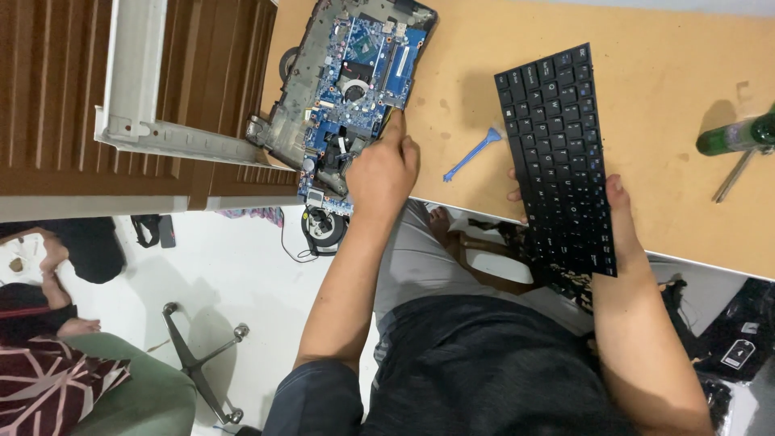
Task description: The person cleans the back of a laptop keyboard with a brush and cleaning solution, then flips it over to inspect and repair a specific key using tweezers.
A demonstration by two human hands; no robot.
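Laptop base [339, 89], opened up so that its blue circuit board [359, 77] shows, lies on the tan table [662, 73] just ahead of the left hand [383, 173] and hangs partly over the table edge. This hand is mostly closed into a loose fist, it grips nothing, and its stretched forefinger touches the right edge of the laptop base near the board. To the right of this hand, well apart, the black keyboard [557, 153] is held free above the table, tilted, with the keys facing up. The right hand [617, 218] holds it from below at its near end: the thumb lies along the right edge and some fingertips come out at the left edge, so the hand is closed around the keyboard. Between both hands a small blue plastic pry tool [472, 153] lies flat on the table. Farther right of the right hand, at the border of the view, a green bottle [739, 136] lies beside a thin metal tool [733, 176].
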